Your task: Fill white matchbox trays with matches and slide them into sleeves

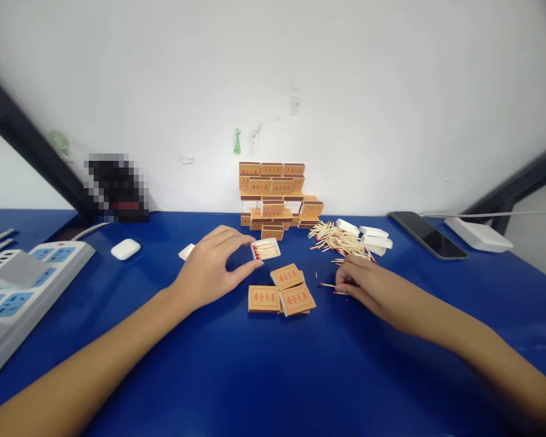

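Observation:
Between thumb and fingers, my left hand (pixel 216 258) grips a white matchbox tray (pixel 276 244) partly filled with red-headed matches (pixel 264 250). My right hand (pixel 368 282) is pinched at the tabletop around a match (pixel 326 284), whose red head points left. Another match (pixel 340 293) lies just under those fingers. Behind the right hand spreads a loose pile of matches (pixel 339 238). Several orange matchbox sleeves (pixel 264 298) lie in a small heap between my hands.
Orange matchboxes (pixel 272 187) are stacked against the wall. White empty trays (pixel 374 232) lie beside the match pile. A phone (pixel 428 235) and a white box (pixel 478 235) are at the right. On the left are an earbud case (pixel 125 249) and a power strip (pixel 40 279).

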`<control>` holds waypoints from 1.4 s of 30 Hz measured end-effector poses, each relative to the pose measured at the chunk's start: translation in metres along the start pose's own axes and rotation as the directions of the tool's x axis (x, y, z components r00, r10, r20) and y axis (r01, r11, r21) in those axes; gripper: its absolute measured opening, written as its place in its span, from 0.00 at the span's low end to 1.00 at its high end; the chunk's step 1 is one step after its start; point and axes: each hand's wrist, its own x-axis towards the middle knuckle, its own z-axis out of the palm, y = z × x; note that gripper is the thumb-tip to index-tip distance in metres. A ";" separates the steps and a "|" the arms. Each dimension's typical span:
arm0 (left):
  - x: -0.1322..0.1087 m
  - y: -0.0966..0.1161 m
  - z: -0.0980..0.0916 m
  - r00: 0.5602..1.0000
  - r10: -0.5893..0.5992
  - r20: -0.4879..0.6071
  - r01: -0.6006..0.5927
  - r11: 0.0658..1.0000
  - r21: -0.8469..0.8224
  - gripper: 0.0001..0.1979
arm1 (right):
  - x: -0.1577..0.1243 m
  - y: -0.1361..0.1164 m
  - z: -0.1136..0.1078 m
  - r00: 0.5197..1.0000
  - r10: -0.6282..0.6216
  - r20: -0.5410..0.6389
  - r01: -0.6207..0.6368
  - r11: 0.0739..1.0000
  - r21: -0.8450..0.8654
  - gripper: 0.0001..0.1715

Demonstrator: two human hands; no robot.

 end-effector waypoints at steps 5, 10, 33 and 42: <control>0.001 0.001 -0.002 1.000 0.019 -0.003 -0.019 1.000 0.013 0.13 | 0.004 0.003 -0.001 0.999 -0.028 0.027 0.027 1.000 0.011 0.19; -0.001 -0.001 0.000 0.999 0.036 -0.008 -0.036 0.999 0.022 0.14 | -0.005 0.012 -0.010 1.000 0.017 0.003 -0.017 1.000 0.005 0.20; -0.002 -0.001 0.001 1.000 0.019 0.007 -0.019 1.000 0.008 0.14 | -0.010 0.001 -0.004 0.995 0.044 0.092 -0.038 0.997 -0.071 0.19; -0.003 -0.001 0.002 0.999 0.029 0.018 -0.029 1.000 -0.005 0.14 | 0.013 -0.014 -0.005 0.994 -0.082 -0.075 0.061 0.967 -0.247 0.07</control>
